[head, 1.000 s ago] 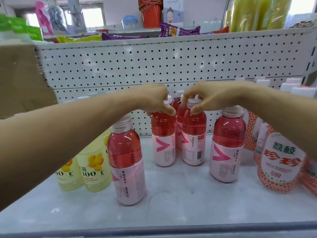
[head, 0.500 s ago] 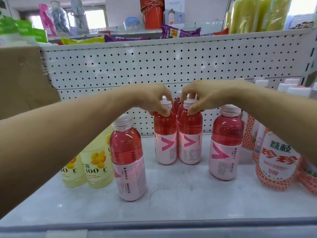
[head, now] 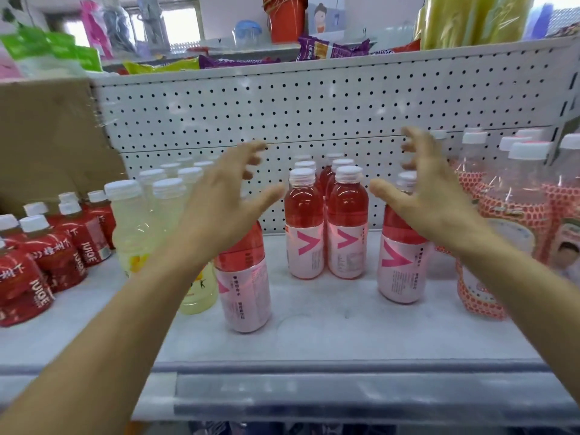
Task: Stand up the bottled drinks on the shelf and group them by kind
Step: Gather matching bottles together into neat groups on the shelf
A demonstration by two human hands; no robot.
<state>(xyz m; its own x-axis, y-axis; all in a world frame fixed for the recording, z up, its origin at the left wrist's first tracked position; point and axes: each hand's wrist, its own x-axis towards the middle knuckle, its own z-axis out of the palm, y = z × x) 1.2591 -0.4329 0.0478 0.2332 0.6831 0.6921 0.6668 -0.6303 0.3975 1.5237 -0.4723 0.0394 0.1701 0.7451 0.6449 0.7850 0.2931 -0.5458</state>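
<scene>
Both hands had let go of the caps since the earlier frame and drawn back. On the shelf (head: 329, 334) the pink bottles (head: 326, 221) stood upright, clustered against the pegboard back. Left hand (head: 226, 202) and right hand (head: 430, 196) hovered either side, fingers spread, holding nothing.

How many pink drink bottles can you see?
7: left front bottle, right front bottle, a centre front pair, three caps behind; more may be hidden.
</scene>
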